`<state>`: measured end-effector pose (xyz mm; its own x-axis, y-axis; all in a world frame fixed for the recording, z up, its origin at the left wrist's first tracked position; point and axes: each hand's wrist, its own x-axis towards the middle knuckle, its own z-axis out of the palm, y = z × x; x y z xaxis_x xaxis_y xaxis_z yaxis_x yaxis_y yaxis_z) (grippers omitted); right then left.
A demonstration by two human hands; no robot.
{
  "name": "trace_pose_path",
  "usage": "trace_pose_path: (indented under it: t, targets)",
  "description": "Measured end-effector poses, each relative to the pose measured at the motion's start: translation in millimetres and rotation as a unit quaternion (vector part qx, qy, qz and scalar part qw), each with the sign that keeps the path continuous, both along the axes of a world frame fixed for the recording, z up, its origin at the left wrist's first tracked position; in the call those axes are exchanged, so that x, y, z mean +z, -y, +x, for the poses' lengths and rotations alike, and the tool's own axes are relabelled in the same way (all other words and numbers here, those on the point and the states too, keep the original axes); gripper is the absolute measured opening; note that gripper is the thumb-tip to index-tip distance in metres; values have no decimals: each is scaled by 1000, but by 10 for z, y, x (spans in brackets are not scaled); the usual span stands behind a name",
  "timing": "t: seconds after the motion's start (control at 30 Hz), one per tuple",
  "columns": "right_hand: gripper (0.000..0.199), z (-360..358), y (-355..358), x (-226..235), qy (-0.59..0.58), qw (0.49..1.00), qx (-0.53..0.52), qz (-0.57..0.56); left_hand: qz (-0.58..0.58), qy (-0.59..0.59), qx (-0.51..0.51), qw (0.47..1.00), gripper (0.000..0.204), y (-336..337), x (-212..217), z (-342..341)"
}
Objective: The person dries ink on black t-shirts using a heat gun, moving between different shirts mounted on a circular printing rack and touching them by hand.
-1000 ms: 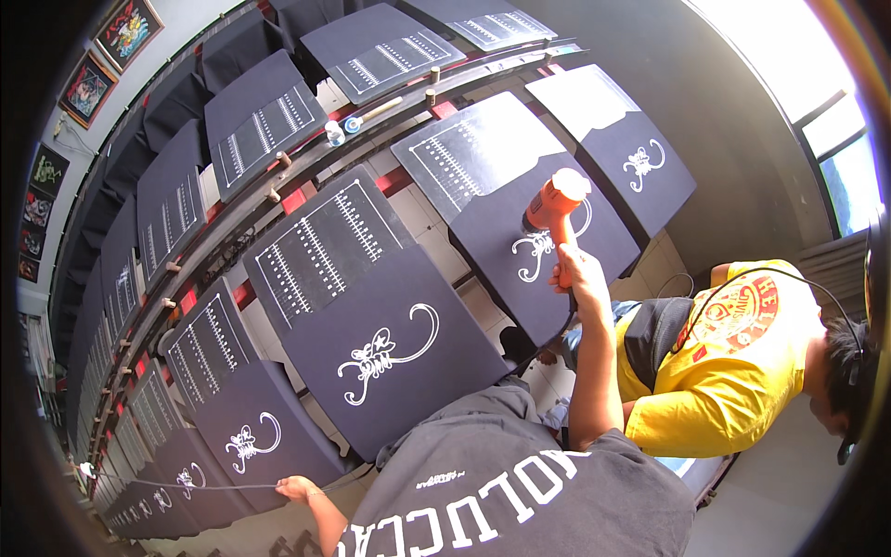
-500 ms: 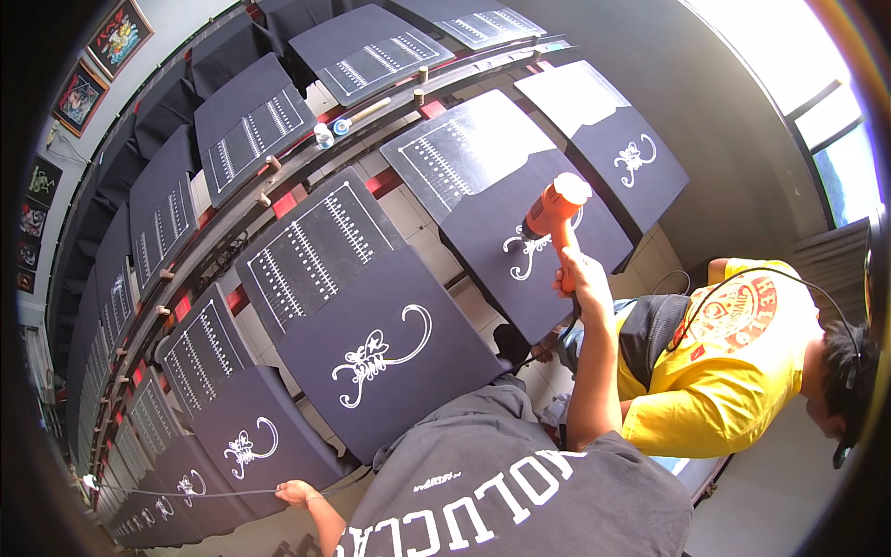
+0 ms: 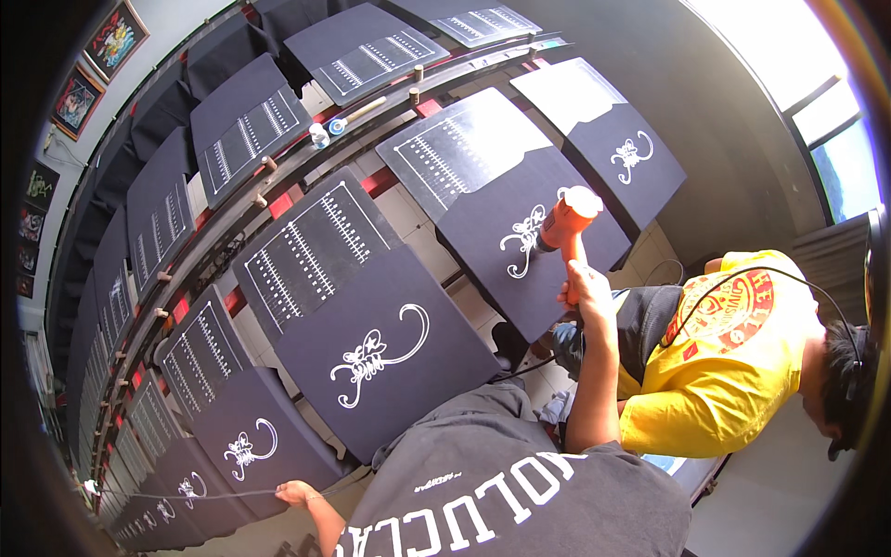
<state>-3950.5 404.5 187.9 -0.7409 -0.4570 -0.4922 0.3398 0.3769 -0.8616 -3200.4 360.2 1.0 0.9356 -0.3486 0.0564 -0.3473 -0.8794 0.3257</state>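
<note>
orange heat gun (image 3: pixel 568 215) in right hand (image 3: pixel 585 286), over flat black printed shirt (image 3: pixel 529 227)

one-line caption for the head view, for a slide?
Right hand aims an orange heat gun at a white scorpion print on a dark shirt; left hand rests near the next board's edge.

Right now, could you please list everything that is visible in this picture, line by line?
printing boards with dark shirts: many, dark grey with white scorpion prints and white line grids, in long rows from upper right to lower left
heat gun: one, orange, over the print on the board at centre right
framed pictures: several, colourful, on the wall at upper left
small bottle: one, pale, on the rail between the rows
co-worker: one, yellow shirt, bent over at right
window: one, bright, upper right
right hand: holds the heat gun
left hand: at a board's lower edge
</note>
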Motion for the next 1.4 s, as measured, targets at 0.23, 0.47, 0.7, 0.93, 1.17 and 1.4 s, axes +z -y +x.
trace_pose_path:
  t: [0.23,0.47,0.7,0.93,1.17,1.4]
  targets:
    - [35,-81,79,-131,-42,999,19,-10,15,-22,-5,1000,45,23,28,-78]
    - [37,-125,224,-242,-62,997,46,-30,-3,-35,-9,999,45,27,-81,35]
    - [35,-175,274,-256,-78,995,8,-56,-8,-58,1,998,45,93,-101,-48]
    - [37,-288,280,-288,-74,995,-1,-63,-47,-49,-22,997,45,44,-395,227]
    - [33,-270,312,-213,-28,996,-31,-83,-19,-41,-17,999,44,59,-306,140]
    - [34,-146,173,-140,-32,998,-12,-52,-17,-7,-21,1000,44,26,-239,112]
